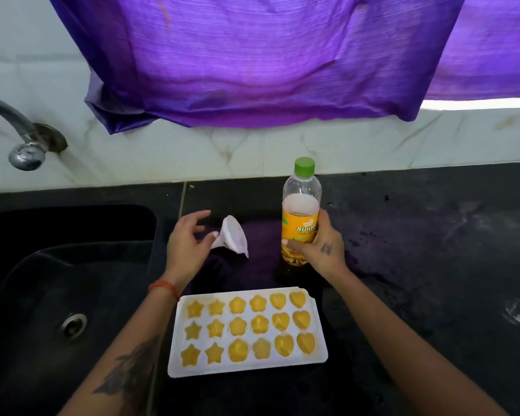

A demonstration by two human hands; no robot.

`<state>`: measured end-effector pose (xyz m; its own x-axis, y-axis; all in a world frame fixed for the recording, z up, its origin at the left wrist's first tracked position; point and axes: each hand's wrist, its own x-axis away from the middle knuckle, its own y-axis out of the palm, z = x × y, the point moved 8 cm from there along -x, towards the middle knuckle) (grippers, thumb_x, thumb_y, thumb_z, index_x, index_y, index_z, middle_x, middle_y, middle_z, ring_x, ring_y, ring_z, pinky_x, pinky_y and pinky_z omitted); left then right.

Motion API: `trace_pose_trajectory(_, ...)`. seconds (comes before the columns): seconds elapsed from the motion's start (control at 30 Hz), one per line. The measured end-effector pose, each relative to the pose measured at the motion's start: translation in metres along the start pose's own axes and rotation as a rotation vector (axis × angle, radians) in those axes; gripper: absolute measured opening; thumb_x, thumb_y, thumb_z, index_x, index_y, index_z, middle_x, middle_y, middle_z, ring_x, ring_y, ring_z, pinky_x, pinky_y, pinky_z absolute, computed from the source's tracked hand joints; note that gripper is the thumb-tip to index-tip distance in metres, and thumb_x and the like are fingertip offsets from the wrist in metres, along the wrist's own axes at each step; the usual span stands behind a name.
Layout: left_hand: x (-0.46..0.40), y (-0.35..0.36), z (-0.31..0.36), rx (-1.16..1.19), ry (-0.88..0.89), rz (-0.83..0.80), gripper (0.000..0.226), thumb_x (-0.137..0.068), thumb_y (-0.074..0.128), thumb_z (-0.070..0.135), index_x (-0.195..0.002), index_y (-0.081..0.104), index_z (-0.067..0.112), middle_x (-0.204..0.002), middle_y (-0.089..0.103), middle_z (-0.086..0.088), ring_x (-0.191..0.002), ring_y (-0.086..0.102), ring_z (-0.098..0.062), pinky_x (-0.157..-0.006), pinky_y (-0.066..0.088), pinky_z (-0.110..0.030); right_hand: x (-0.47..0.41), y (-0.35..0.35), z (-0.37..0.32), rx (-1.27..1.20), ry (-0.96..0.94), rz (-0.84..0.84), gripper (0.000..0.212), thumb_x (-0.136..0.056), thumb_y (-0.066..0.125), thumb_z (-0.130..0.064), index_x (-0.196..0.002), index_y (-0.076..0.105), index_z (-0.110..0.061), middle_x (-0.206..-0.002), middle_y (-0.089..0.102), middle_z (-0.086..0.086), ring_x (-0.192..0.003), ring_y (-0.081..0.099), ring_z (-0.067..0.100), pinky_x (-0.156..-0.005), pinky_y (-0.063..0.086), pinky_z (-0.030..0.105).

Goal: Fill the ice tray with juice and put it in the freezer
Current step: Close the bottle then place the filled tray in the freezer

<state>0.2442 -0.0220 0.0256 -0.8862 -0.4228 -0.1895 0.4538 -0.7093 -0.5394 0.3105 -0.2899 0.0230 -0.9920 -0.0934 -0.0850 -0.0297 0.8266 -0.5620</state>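
A white ice tray (176, 343) lies on the dark counter close to me, its star, flower and heart moulds filled with yellow juice. Behind it stands a clear juice bottle (300, 211) with a green cap, partly full, upright on the counter. My right hand (321, 247) is wrapped around the bottle's lower half. My left hand (186, 241) hovers with fingers spread just left of a white funnel (233, 237) that lies on its side on a purple cloth (261, 259); its thumb tip is at the funnel's edge.
A black sink (57, 289) with a metal drain lies to the left, under a metal tap (21, 139). White marble tiles form the wall behind, with a purple curtain (252, 55) hanging over them. The black counter (433, 265) stretches to the right.
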Motion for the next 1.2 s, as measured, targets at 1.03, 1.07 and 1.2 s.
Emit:
trace_pose_trajectory(1.03, -0.065, 0.006, -0.03, -0.249, 0.064, -0.21, 0.023, -0.077, 0.072, 0.001, -0.098, 0.074, 0.008, -0.093, 0.067, -0.008, -0.077, 0.064, -0.017, -0.074, 0.042, -0.011, -0.147, 0.054, 0.003, -0.034, 0.164, -0.193, 0.079, -0.074, 0.078, -0.022, -0.14, 0.036, -0.014, -0.137, 0.051, 0.011, -0.124, 0.051, 0.026, -0.102, 0.042, 0.034)
trace_pose_trajectory(1.07, -0.076, 0.002, -0.022, -0.281, 0.066, -0.186, 0.022, -0.077, 0.072, 0.002, -0.098, 0.074, 0.007, -0.094, 0.067, -0.011, -0.08, 0.065, -0.023, -0.076, 0.042, -0.018, -0.134, 0.049, 0.004, -0.065, 0.175, -0.198, 0.074, -0.076, 0.077, -0.022, -0.139, 0.039, -0.015, -0.137, 0.051, 0.01, -0.122, 0.052, 0.025, -0.102, 0.043, 0.033)
trace_pose_trajectory(1.2, -0.118, -0.003, 0.006, -0.394, 0.083, -0.128, 0.022, -0.077, 0.069, 0.004, -0.099, 0.074, 0.005, -0.096, 0.071, -0.019, -0.091, 0.065, -0.032, -0.079, 0.043, -0.028, -0.073, 0.03, 0.017, -0.193, 0.217, -0.213, 0.055, -0.081, 0.072, -0.02, -0.132, 0.05, -0.017, -0.131, 0.056, 0.008, -0.115, 0.057, 0.022, -0.1, 0.049, 0.041)
